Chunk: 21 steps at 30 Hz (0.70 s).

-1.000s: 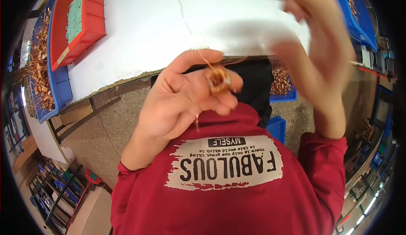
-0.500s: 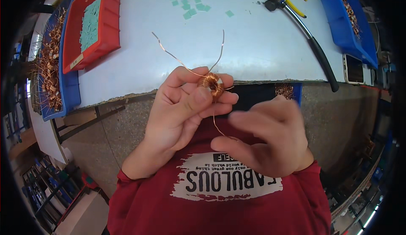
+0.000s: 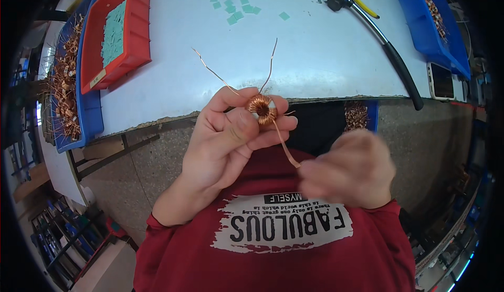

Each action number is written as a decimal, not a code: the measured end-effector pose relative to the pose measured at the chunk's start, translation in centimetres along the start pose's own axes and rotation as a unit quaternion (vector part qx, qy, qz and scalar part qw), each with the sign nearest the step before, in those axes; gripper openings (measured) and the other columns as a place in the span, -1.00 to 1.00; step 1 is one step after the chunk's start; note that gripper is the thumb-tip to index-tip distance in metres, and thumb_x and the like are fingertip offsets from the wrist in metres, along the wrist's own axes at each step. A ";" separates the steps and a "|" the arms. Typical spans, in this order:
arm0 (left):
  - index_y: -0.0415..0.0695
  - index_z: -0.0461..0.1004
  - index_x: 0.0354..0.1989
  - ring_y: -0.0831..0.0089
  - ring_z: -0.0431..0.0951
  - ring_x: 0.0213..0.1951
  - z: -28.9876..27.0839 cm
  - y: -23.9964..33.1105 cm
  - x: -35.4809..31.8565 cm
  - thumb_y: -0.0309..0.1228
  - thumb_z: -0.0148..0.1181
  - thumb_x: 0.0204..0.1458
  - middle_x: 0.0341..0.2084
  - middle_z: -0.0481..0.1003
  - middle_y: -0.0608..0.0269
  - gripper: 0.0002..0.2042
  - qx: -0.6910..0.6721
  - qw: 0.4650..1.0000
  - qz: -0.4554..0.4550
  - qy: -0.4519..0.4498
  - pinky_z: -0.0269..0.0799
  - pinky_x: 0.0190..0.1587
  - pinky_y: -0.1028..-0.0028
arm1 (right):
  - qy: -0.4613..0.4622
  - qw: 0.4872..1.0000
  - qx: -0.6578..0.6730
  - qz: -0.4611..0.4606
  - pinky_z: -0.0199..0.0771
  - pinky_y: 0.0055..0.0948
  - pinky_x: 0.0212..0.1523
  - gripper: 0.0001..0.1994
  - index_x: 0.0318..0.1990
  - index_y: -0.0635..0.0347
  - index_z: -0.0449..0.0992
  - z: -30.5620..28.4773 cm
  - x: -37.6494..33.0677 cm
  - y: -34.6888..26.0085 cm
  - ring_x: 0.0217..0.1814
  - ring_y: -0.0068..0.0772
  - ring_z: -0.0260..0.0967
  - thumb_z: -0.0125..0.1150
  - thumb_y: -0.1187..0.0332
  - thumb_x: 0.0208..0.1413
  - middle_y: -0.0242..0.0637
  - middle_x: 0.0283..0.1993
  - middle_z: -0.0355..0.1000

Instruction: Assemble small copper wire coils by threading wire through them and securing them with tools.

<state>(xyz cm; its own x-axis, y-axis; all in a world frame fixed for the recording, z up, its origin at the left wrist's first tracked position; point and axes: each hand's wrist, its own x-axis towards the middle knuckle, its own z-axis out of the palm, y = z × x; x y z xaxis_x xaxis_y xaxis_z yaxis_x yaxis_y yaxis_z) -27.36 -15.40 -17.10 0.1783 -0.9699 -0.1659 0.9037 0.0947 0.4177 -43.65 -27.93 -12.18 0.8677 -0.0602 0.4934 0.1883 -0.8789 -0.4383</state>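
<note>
A ring-shaped copper coil (image 3: 258,102), with pale patches between its windings, is pinched between the thumb and fingers of my left hand (image 3: 218,139), just off the table's near edge. Two long wire ends rise from it over the table, and a short one sticks out to the right. From the coil's lower side a copper wire lead (image 3: 284,146) runs down to the fingertips of my right hand (image 3: 349,171). That hand is blurred by motion, but its fingers look closed on the lead's end.
On the table (image 3: 210,50) lie small green squares (image 3: 239,15), a hammer (image 3: 387,47), yellow-handled pliers (image 3: 366,7) and a phone (image 3: 440,81). A red bin (image 3: 137,40) of green squares and a blue bin (image 3: 90,116) of coils stand left; another blue bin (image 3: 446,53) stands right.
My right hand has gone from spread fingers to a closed grip at the lower wire lead, which now slants down to the right. The coil has turned slightly in my left hand.
</note>
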 end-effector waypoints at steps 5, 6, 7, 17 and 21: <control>-0.15 0.23 0.03 -0.01 0.51 -0.07 0.1 -0.1 -0.2 -0.48 0.07 0.12 -0.03 0.36 -0.24 -0.69 0.026 1.000 -0.005 0.006 0.55 -0.09 0.31 | 0.188 0.925 -0.243 -0.223 0.18 -0.66 -0.54 -0.84 -0.38 0.11 0.55 4.7 -2.4 1.3 -0.46 -0.65 0.17 0.22 0.24 0.08 -0.49 -0.43 0.37; -0.16 0.23 0.03 0.00 0.52 -0.08 0.0 0.0 -0.2 -0.49 0.06 0.12 -0.04 0.36 -0.24 -0.69 0.022 1.000 -0.007 -0.014 0.55 -0.09 0.31 | 0.179 0.921 -0.252 -0.237 0.17 -0.66 -0.55 -0.83 -0.38 0.11 0.55 4.6 -2.4 1.4 -0.45 -0.65 0.17 0.22 0.23 0.09 -0.49 -0.42 0.37; -0.17 0.23 0.03 0.01 0.52 -0.09 -0.2 0.2 -0.2 -0.50 0.05 0.13 -0.04 0.36 -0.24 -0.70 0.018 0.999 -0.008 -0.035 0.55 -0.09 0.31 | 0.169 0.916 -0.262 -0.252 0.16 -0.66 -0.55 -0.83 -0.38 0.11 0.55 4.5 -2.5 1.6 -0.45 -0.66 0.16 0.21 0.22 0.09 -0.49 -0.42 0.37; -0.26 0.15 0.02 0.19 0.56 -0.23 2.2 0.8 0.0 -0.63 0.06 0.07 -0.12 0.44 -0.16 -0.65 0.239 0.971 0.016 -0.016 0.52 -0.14 0.45 | 0.231 0.775 0.473 0.350 -0.01 -0.68 -0.53 -0.69 -0.34 0.22 0.54 2.0 0.4 -0.4 -0.59 -0.63 0.03 0.10 0.13 0.11 -0.44 -0.55 0.27; -0.29 0.12 0.00 0.26 0.56 -0.26 2.4 0.3 -0.2 -0.67 0.12 0.01 -0.19 0.49 -0.10 -0.60 0.357 0.932 0.053 0.042 0.49 -0.17 0.50 | 0.182 0.772 0.490 0.362 -0.02 -0.68 -0.52 -0.89 -0.42 0.23 0.53 2.0 1.1 -0.2 -0.56 -0.64 0.02 0.16 0.39 -0.03 -0.42 -0.56 0.24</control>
<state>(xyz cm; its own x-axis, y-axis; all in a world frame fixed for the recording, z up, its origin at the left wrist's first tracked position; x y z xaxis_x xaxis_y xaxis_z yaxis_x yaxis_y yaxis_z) -28.09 -15.71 -14.85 0.3098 -0.9394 -0.1469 0.3950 -0.0133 0.9186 -41.81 -26.86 -13.01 0.7550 -0.6541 -0.0469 0.1271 0.2161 -0.9681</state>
